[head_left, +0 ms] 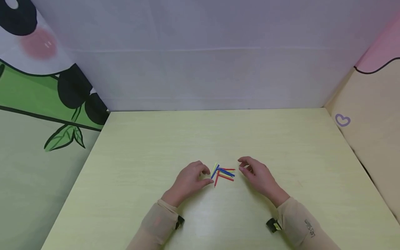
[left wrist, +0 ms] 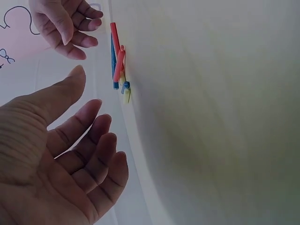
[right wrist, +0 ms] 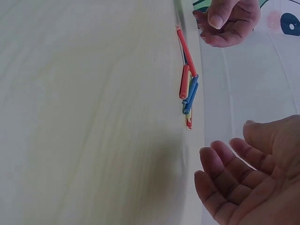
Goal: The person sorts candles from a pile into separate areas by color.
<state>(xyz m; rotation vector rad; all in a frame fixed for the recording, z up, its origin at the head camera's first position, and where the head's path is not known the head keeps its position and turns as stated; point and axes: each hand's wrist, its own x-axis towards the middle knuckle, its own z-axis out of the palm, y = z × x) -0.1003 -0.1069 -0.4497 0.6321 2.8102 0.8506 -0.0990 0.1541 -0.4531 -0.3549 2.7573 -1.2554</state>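
Observation:
Several thin sticks in red, blue and yellow, resembling crayons, lie in a loose, partly overlapping pile on the table. In the head view, a red stick [head_left: 216, 178] points toward the near side, blue sticks [head_left: 227, 172] slant to the right, and a yellow stick [head_left: 214, 167] lies at the left. My left hand [head_left: 190, 180] is just left of the pile, fingers loosely bent, holding nothing. To the right, apart from the sticks, my right hand [head_left: 257, 176] is also without anything in its relaxed fingers. The right wrist view shows a red stick [right wrist: 187, 52] with a pointed end.
The pale wooden table [head_left: 140, 146] reaches back to a plain light cloth wall [head_left: 200, 76]. Printed side panels stand at left [head_left: 37, 180] and right [head_left: 368, 104]. Small dark devices [head_left: 273, 225] sit at both sleeve cuffs.

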